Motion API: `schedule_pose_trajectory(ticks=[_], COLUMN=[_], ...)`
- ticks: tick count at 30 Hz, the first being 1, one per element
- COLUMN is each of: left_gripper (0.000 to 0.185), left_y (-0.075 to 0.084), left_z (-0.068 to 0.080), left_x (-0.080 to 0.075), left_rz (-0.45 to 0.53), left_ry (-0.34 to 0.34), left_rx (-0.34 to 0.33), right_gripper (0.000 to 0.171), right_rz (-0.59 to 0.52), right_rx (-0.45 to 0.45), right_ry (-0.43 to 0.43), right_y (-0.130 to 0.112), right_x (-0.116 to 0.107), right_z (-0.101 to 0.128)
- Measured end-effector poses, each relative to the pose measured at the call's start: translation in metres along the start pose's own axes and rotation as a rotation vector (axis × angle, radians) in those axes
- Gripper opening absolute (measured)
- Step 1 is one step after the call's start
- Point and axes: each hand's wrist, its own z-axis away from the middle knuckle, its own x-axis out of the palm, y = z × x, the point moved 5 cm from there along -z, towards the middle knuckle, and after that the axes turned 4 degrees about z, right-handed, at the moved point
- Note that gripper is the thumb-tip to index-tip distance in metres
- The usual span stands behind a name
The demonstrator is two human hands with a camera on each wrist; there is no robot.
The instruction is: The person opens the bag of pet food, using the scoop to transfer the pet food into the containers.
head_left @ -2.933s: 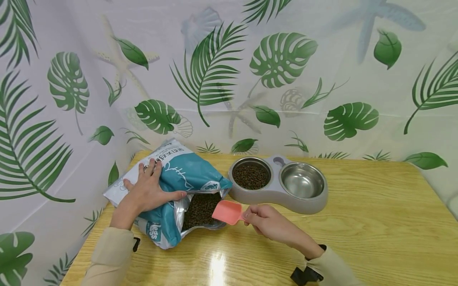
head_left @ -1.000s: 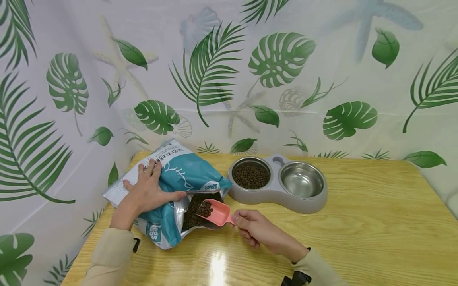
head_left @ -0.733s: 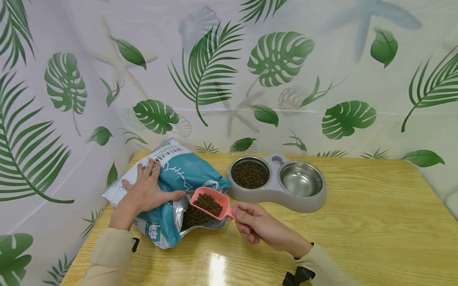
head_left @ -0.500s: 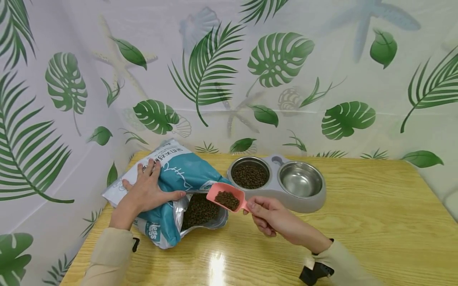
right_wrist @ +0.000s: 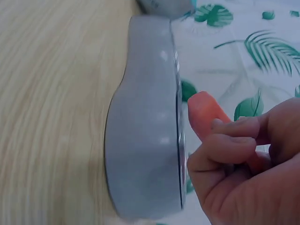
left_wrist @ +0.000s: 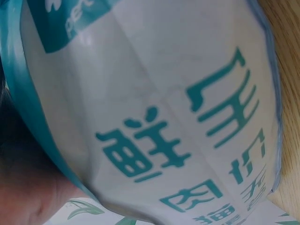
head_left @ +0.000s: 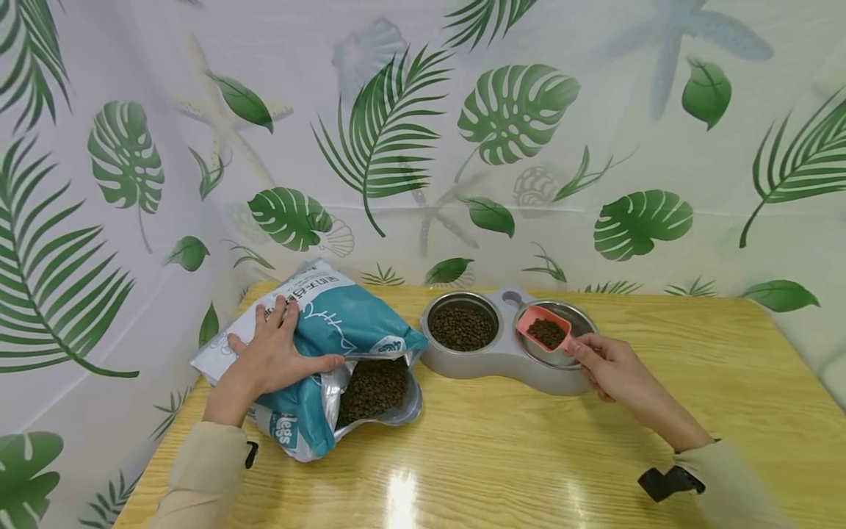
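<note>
My right hand (head_left: 615,371) pinches the handle of a pink scoop (head_left: 532,317) loaded with brown kibble (head_left: 547,333). The scoop hangs over the right steel bowl (head_left: 581,323) of a grey double pet feeder (head_left: 485,364). In the right wrist view the scoop (right_wrist: 204,112) sits above the feeder's rim, fingers curled round its handle. My left hand (head_left: 271,356) lies with spread fingers on a teal and white pet food bag (head_left: 357,316), its thumb by the open mouth, where more kibble (head_left: 373,389) shows. The bag's printed side (left_wrist: 154,93) fills the left wrist view.
The feeder's left bowl (head_left: 463,327) holds kibble and stands close to the bag's corner. Everything rests on a wooden table (head_left: 502,455), with a leaf-patterned sheet (head_left: 410,169) rising behind it and at the left.
The right hand dug the scoop into the bag, lifted it out filled with kibble, and carried it right over the right bowl. My left hand and the bag stayed put.
</note>
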Motion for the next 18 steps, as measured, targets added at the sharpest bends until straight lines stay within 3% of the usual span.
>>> schedule_pose_trajectory(ticks=[9,18], left_gripper=[0.135,0.134], left_y=[-0.001,0.0], left_z=[-0.001,-0.001], left_x=[-0.001,0.0], left_rz=[-0.004,-0.012], left_ry=[0.003,0.004], left_rx=[-0.008,-0.006], right_gripper=[0.058,0.042], right_rz=[0.247,0.525], right_rx=[-0.006,-0.151], right_ry=[0.128,0.265], right_y=[0.015,0.018], right_x=[-0.023,-0.019], right_z=[0.003,0.001])
